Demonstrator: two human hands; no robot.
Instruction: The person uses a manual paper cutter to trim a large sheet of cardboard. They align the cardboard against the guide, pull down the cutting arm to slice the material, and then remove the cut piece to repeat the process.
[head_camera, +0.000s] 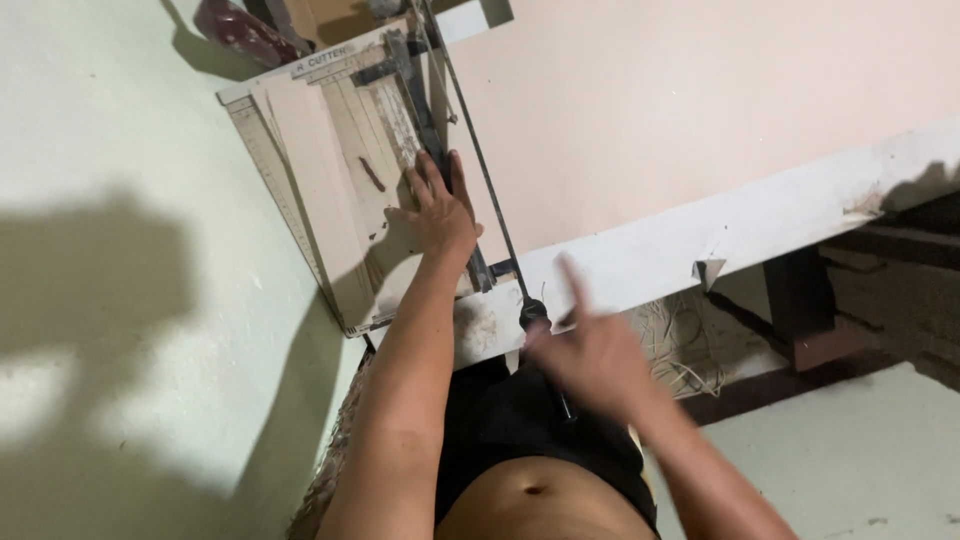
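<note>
Nearest me, my right hand (590, 355) blurs beside the black lever handle (535, 315), fingers loose, grasping nothing. My left hand (440, 210) presses flat on the cream paper-cutter board (320, 170), far left; I keep fingertips clear of the blade.

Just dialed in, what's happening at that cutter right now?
A person stands at a paper cutter set on a white table. The left hand lies flat on the cutter's board, fingers spread, beside the blade arm. The right hand, blurred, is at the arm's dark handle; whether it grips is unclear.
</note>
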